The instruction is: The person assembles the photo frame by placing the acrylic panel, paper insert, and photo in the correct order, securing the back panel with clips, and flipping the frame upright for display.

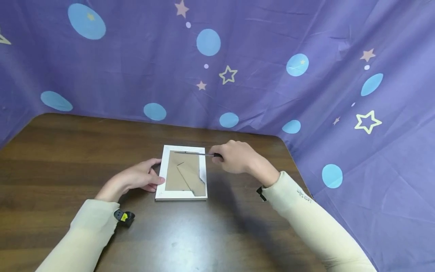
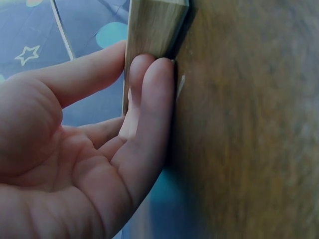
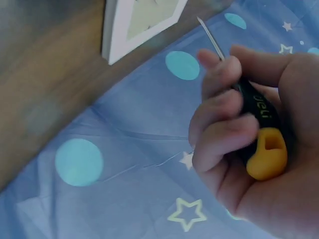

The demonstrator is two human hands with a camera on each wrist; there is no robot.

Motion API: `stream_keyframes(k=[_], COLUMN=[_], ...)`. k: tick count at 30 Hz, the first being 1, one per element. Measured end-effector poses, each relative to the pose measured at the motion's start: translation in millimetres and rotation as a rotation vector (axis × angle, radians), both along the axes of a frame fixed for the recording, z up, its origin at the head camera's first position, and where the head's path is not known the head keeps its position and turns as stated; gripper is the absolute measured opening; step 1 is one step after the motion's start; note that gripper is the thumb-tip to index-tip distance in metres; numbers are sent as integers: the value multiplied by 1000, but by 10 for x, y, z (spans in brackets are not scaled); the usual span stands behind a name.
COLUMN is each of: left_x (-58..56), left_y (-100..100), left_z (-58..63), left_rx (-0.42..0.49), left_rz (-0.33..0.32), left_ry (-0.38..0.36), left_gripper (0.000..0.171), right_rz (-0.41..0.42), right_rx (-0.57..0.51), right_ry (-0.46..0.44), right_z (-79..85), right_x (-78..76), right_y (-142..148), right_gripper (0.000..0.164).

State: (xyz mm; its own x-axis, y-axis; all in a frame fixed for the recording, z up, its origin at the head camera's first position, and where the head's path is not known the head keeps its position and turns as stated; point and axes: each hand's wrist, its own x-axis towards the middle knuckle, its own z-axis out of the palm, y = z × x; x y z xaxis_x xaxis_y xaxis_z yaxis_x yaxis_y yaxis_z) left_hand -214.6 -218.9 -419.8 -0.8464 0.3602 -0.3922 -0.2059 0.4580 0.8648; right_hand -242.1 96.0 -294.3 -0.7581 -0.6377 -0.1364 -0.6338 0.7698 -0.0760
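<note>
A white picture frame (image 1: 163, 168) lies back side up on the table, with its tan backing board (image 1: 172, 175) and folded stand leg (image 1: 194, 180) showing. My left hand (image 1: 140, 176) grips its left edge, the thumb on the top face. In the left wrist view, fingertips (image 2: 158, 74) press against the frame's side (image 2: 155, 30). My right hand (image 3: 219, 114) holds a screwdriver (image 3: 268, 157) with a black and yellow handle, fingers wrapped round it. In the head view, its thin shaft (image 1: 195, 153) reaches left across the upper part of the frame; whether the tip touches is unclear.
The brown wooden table (image 1: 85, 147) spreads out around the frame. A purple curtain (image 1: 265, 34) with stars and blue ovals hangs behind the table and along its right side. Dark bands with small devices (image 1: 125, 217) sit at both wrists.
</note>
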Motion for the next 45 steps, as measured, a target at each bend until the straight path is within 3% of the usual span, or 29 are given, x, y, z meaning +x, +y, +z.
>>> stream_keyframes(k=[13,20,32,39,45], left_x=[-23,-28,-31,-17,-24], left_y=[-62,-64,-85,-110,-62], left_z=[-69,-50,-33,-32,9], left_rx=[66,76,64,71,54], left_rz=[-17,-19,-16,-2,-7], left_ry=[-18,-14,-27,-36,-36], left_gripper=[93,93,94,94,93], right_rz=[169,104,119,-9,-57], right_rx=[146,209,242,303,322], right_ry=[-160,-219,-257,-377,-448], right_z=[276,347,395,512,470], right_x=[-238,-278,-316,-415,-525], right_y=[-366,-487,-633,-869,-755], right_gripper=[23,25,28,27,25])
